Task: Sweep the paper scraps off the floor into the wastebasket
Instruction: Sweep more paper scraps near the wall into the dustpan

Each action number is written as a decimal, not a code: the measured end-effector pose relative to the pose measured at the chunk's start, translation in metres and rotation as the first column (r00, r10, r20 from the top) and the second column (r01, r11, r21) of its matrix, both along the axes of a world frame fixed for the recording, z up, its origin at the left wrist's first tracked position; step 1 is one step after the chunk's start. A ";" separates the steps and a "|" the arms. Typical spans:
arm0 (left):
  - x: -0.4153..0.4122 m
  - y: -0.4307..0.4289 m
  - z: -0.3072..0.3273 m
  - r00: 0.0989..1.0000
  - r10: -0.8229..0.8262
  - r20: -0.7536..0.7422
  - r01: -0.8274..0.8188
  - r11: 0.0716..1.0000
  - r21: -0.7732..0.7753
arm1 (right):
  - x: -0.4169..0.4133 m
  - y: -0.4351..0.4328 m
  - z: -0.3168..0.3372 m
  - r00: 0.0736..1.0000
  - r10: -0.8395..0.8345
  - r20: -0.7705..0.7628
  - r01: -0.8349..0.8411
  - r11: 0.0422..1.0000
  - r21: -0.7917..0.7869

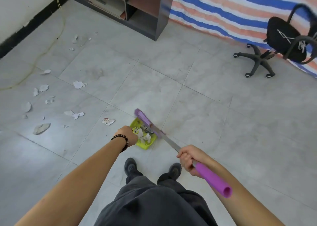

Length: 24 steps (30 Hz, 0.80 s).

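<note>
My left hand [128,135] grips the handle of a yellow-green dustpan [145,145] that sits on the tiled floor ahead of my shoes. Several white paper scraps lie in the pan. My right hand [188,158] is curled round the metal shaft of a purple broom, just above its purple grip [212,179]. The broom head [145,121] rests at the pan's far right edge. A printed scrap [108,121] lies just left of the pan. More torn paper scraps [78,84] are scattered over the floor to the left. No wastebasket is in view.
A black office chair [284,42] on castors stands at the far right before a striped tarp [231,7]. A dark shelf unit [137,7] stands at the back. A white wall with black skirting [29,23] runs along the left.
</note>
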State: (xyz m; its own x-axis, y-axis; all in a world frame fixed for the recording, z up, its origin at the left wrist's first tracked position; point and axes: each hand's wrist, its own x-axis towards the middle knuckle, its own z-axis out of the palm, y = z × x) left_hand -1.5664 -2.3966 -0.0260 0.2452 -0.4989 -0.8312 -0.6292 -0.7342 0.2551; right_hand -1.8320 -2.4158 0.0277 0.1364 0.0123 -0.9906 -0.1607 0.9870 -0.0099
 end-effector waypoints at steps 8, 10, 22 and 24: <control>0.058 0.039 0.001 0.981 0.191 -0.028 -0.193 0.977 -0.088 | -0.008 -0.016 0.045 0.994 -0.076 0.082 0.085 0.990 -0.110; 0.079 0.054 0.003 0.967 0.248 -0.066 -0.253 0.962 -0.098 | 0.011 -0.023 0.045 0.997 0.002 0.078 0.011 0.988 -0.156; 0.131 0.121 0.009 0.641 0.760 -0.104 -0.767 0.639 -0.054 | 0.187 -0.154 -0.021 0.666 0.736 -0.124 -0.708 0.571 -0.415; 0.122 0.119 0.012 0.575 0.816 -0.055 -0.818 0.573 -0.060 | 0.224 -0.180 -0.041 0.537 0.828 -0.161 -0.782 0.418 -0.462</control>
State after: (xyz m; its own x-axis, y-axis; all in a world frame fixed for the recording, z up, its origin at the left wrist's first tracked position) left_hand -1.4449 -2.2776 -0.0138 0.5631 -0.1517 -0.8124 0.2340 -0.9135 0.3328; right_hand -1.6079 -2.5954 -0.0138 0.3761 -0.2525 -0.8915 -0.8552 0.2758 -0.4389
